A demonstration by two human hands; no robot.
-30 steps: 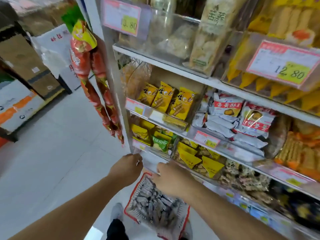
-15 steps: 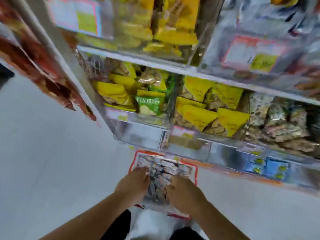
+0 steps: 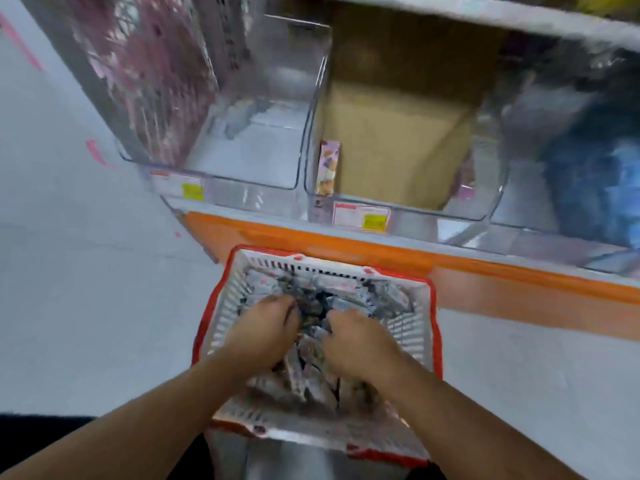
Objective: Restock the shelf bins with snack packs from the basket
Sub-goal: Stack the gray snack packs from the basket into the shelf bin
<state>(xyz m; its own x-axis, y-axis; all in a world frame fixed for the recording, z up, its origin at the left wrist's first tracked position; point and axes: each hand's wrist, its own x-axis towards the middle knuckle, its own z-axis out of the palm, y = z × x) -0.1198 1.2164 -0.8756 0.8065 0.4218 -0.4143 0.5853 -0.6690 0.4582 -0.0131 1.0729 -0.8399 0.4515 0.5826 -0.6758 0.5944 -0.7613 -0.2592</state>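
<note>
Both hands are down in the pile of snack packs [image 3: 346, 299], and the fingers of each are curled in among the wrappers. The left hand [image 3: 263, 327] has its fingers [image 3: 282, 303] bent over the grey-and-white packs near the middle of the heap; the right hand [image 3: 356, 337] mirrors it just beside, fingers [image 3: 341, 315] hooked down into the same packs. The frame is blurred, so I cannot tell whether either hand has actually closed on a pack or only digs among them. The two hands lie close together, knuckles up, with dark wrappers showing between them.

The packs fill a white slatted basket [image 3: 408, 327] with a red rim, which sits on the pale floor [image 3: 86, 306] against the orange base strip [image 3: 381, 252] of the shelf.

Above that strip stand clear plastic bins. The left bin [image 3: 242, 181] shows only its pale bottom. The middle bin [image 3: 478, 188] holds a brown cardboard box [image 3: 391, 140], with one slim pinkish pack [image 3: 327, 168] standing upright against its left wall. The right bin [image 3: 512, 202] holds blue packets [image 3: 595, 181]. Price tags [image 3: 362, 218] with yellow patches are fixed to the bin fronts.
</note>
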